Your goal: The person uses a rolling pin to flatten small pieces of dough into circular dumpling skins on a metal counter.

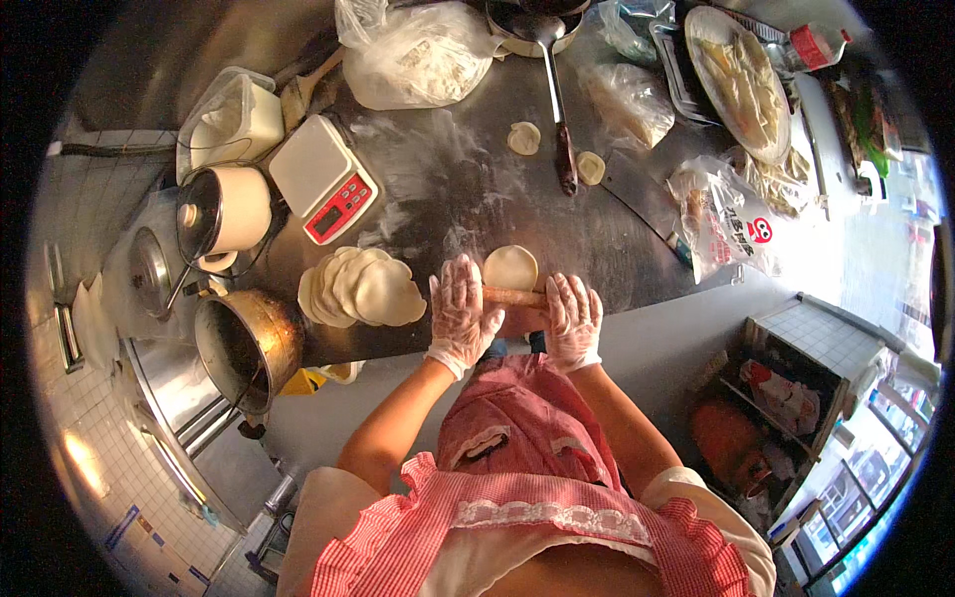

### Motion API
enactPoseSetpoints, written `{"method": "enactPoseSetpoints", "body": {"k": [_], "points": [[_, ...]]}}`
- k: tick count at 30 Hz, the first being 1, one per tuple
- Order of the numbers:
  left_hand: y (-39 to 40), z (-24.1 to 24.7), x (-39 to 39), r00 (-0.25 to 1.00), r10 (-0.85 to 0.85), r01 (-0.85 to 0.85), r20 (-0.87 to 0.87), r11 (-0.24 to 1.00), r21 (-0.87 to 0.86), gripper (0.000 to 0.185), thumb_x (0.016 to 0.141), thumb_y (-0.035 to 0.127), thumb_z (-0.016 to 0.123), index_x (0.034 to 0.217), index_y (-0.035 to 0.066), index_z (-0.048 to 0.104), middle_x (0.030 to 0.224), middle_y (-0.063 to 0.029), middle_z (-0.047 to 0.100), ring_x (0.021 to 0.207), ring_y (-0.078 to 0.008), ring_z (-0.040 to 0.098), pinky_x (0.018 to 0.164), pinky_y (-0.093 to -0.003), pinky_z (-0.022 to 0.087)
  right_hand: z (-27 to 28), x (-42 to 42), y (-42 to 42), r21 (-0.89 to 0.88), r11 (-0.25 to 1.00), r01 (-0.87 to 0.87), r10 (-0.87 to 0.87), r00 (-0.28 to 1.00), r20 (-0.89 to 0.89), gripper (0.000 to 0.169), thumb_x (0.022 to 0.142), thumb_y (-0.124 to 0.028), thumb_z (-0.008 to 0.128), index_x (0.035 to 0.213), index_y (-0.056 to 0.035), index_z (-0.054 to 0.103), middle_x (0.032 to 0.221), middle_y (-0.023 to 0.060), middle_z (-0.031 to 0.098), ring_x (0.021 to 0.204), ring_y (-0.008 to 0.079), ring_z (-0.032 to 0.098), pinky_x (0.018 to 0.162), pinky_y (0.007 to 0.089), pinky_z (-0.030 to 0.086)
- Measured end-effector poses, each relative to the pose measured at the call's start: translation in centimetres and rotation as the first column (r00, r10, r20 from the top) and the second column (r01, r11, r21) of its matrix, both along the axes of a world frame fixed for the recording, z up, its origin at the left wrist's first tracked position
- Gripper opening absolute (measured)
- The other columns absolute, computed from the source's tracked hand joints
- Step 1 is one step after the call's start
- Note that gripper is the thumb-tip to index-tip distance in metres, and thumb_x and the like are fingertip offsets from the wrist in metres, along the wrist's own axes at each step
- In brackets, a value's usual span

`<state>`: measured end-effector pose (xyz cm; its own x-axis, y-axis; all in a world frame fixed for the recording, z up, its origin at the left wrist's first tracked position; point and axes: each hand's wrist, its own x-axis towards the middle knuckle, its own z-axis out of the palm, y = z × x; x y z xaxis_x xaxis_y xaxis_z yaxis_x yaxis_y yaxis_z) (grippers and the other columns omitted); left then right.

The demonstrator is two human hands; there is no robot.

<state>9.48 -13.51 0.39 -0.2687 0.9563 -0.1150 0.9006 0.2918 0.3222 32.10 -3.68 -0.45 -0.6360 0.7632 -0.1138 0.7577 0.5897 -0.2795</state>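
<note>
Both my hands wear clear plastic gloves. My left hand (459, 310) lies flat, palm down, over the left end of a wooden rolling pin (515, 297). Over its right end rests my right hand (573, 317), fingers extended. A round dough wrapper (511, 267) lies just beyond the pin, its near edge at or under the pin. To the left of my left hand, a fanned stack of rolled dough rounds (362, 287) sits near the table's front edge. Two small flattened dough pieces, one (524, 139) and another (591, 169), lie farther back, either side of a long-handled ladle (565, 149).
A kitchen scale (317, 172) stands left on the floured steel table (433, 201), with a small lidded pot (231, 209) and a larger metal pot (250, 347) beyond it. A plastic bag of flour-like stuff (421, 56) sits at the back. Plastic bags (724, 216) lie right.
</note>
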Motion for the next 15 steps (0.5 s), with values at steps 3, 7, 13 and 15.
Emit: {"method": "enactPoseSetpoints", "body": {"k": [3, 7, 13, 15], "points": [[5.3, 1.9, -2.5, 0.974, -0.161, 0.148, 0.159, 0.985, 0.09, 0.072, 0.108, 0.041, 0.063, 0.167, 0.005, 0.045, 0.171, -0.0211, 0.046, 0.156, -0.0409, 0.045, 0.131, -0.0578, 0.032, -0.9, -0.3, 1.9, 0.204, 0.979, -0.005, 0.029, 0.992, -0.119, 0.054, 0.087, -0.02, 0.075, 0.141, -0.0194, 0.068, 0.152, 0.0003, 0.065, 0.146, 0.0253, 0.056, 0.118, 0.0504, 0.04], [8.5, 0.6, -2.6, 0.856, -0.094, 0.032, 0.509, 0.991, 0.13, 0.028, 0.101, 0.021, 0.072, 0.127, 0.01, 0.074, 0.135, -0.0138, 0.07, 0.127, -0.0346, 0.066, 0.112, -0.0485, 0.053, 1.0, 2.4, 3.7, 0.236, 0.972, -0.011, 0.054, 0.983, -0.174, 0.033, 0.091, -0.021, 0.073, 0.123, -0.0248, 0.072, 0.149, -0.0019, 0.066, 0.142, 0.0252, 0.059, 0.114, 0.0518, 0.043], [2.9, -0.1, 0.5, 0.808, 0.177, -0.394, 0.562, 0.872, 0.291, 0.028, 0.104, 0.016, 0.069, 0.13, 0.007, 0.071, 0.129, -0.0159, 0.072, 0.126, -0.0365, 0.065, 0.114, -0.0507, 0.049, 1.9, 5.6, 2.2, 0.22, 0.971, 0.092, -0.074, 0.993, -0.09, 0.039, 0.089, -0.029, 0.079, 0.126, -0.0242, 0.07, 0.156, 0.003, 0.062, 0.147, 0.0334, 0.056, 0.106, 0.0513, 0.045], [0.6, -0.6, 1.4, 0.868, 0.265, -0.419, 0.42, 0.845, 0.333, 0.042, 0.103, 0.014, 0.069, 0.144, 0.009, 0.062, 0.141, -0.0168, 0.067, 0.133, -0.0383, 0.062, 0.119, -0.0521, 0.044, 1.2, 3.7, 0.9, 0.115, 0.992, 0.055, -0.051, 0.998, -0.039, 0.052, 0.091, -0.034, 0.079, 0.141, -0.0256, 0.067, 0.167, 0.0056, 0.053, 0.155, 0.0359, 0.047, 0.112, 0.0543, 0.043]]}}
